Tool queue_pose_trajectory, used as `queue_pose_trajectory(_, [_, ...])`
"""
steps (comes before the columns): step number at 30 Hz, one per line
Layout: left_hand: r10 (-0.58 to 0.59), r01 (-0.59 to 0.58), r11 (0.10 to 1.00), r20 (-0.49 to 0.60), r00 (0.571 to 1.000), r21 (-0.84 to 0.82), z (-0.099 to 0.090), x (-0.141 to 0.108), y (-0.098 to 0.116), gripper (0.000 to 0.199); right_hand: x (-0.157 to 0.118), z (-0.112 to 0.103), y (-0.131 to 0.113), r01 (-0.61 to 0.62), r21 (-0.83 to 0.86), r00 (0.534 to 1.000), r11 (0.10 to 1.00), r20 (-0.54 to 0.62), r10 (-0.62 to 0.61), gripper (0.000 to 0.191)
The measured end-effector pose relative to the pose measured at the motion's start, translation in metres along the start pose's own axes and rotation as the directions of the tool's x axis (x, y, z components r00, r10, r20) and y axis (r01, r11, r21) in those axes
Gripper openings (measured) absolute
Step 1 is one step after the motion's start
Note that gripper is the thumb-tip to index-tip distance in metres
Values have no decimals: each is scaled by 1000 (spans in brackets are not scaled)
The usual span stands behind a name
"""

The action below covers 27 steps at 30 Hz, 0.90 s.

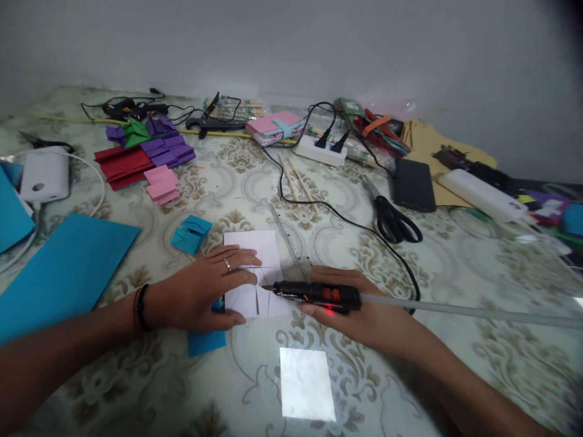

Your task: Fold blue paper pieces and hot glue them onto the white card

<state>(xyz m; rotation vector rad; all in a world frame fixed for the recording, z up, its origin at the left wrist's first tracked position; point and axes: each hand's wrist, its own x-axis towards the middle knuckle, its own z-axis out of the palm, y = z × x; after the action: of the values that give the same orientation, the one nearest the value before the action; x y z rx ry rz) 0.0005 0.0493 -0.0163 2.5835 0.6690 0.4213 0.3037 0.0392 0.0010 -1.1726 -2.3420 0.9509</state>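
Observation:
My left hand [204, 288] lies with its fingers stretched out over a white sheet of paper [249, 243] that shows fold lines and cuts. In my right hand [378, 318] is a black glue gun [319, 294], its red light on and a long glue stick out of the back. The nozzle is at the middle of the sheet, close to my left fingertips. A blue piece of paper [207, 343] shows partly under my left hand. Just beyond it sits a folded blue paper piece [191, 235]. A clear ruler [288, 235] lies right of the sheet.
Large blue sheets [68, 273] lie at left, below a white power bank [44, 176]. Folded red paper [125, 165] and purple paper [168, 149] are further back. The gun's cable runs to a power strip [321, 149]. Scissors [394, 215] and a black phone [414, 185] lie right.

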Motion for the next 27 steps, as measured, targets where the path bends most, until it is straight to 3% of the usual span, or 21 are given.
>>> queue_pose_trajectory(9, [-10, 10, 1000, 0, 1000, -16, -2, 1, 2, 45, 0, -3, -2, 98, 12, 994, 995, 51, -99, 30])
queue_pose_trajectory(27, [-2, 2, 1000, 6, 1000, -8, -2, 1, 1, 44, -6, -15, -4, 68, 11, 977, 998, 201, -69, 33])
